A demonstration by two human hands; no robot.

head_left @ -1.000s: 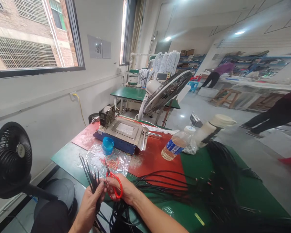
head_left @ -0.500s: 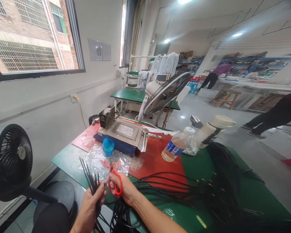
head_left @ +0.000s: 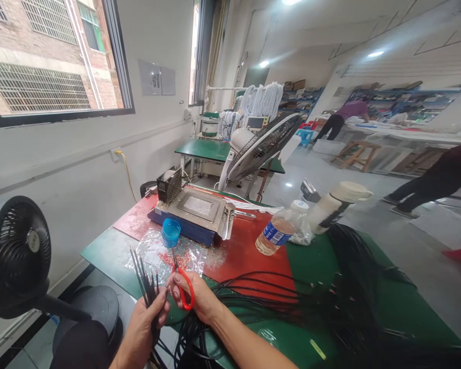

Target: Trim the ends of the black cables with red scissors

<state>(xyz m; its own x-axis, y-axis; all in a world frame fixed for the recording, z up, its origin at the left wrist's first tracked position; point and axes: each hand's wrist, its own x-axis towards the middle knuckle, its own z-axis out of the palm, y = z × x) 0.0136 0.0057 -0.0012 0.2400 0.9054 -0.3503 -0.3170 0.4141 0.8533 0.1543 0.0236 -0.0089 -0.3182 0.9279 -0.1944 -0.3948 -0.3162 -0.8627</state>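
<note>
- Holds a bundle of black cables (head_left: 146, 288) in the left hand (head_left: 144, 318), closed around the bunch just below the ends.
- Has the cable ends fanned out above the left hand, pointing up and away, near the front edge of the green desk (head_left: 311, 259), with lower lengths hanging beneath.
- Grasps red-handled scissors (head_left: 189, 282) in the right hand (head_left: 200, 298), curled around the handles, with the blades pointing away.
- Has the 2 hands very close together at the fingertips; cannot make out the contents of the small gap there.
- Has a clear plastic bag (head_left: 195, 265) spread flat beyond the hands, strewn with red and pale scraps (head_left: 183, 260).
- Has a blue cup (head_left: 171, 233) between the scraps and a blue-sided machine (head_left: 194, 231), with a small black fan (head_left: 172, 184) at the machine's left end.
- Has loose cables (head_left: 353, 277) heaped over the right side of the desk, with several strands crossing a red mat (head_left: 236, 256) toward the hands.
- Has a blue-labelled bottle (head_left: 274, 237) near a pale flask (head_left: 341, 200), both right of the machine.
- Has 2 other people farther right: 1 in a purple top (head_left: 352, 109), bending over, and 1 in dark clothes (head_left: 441, 171).
</note>
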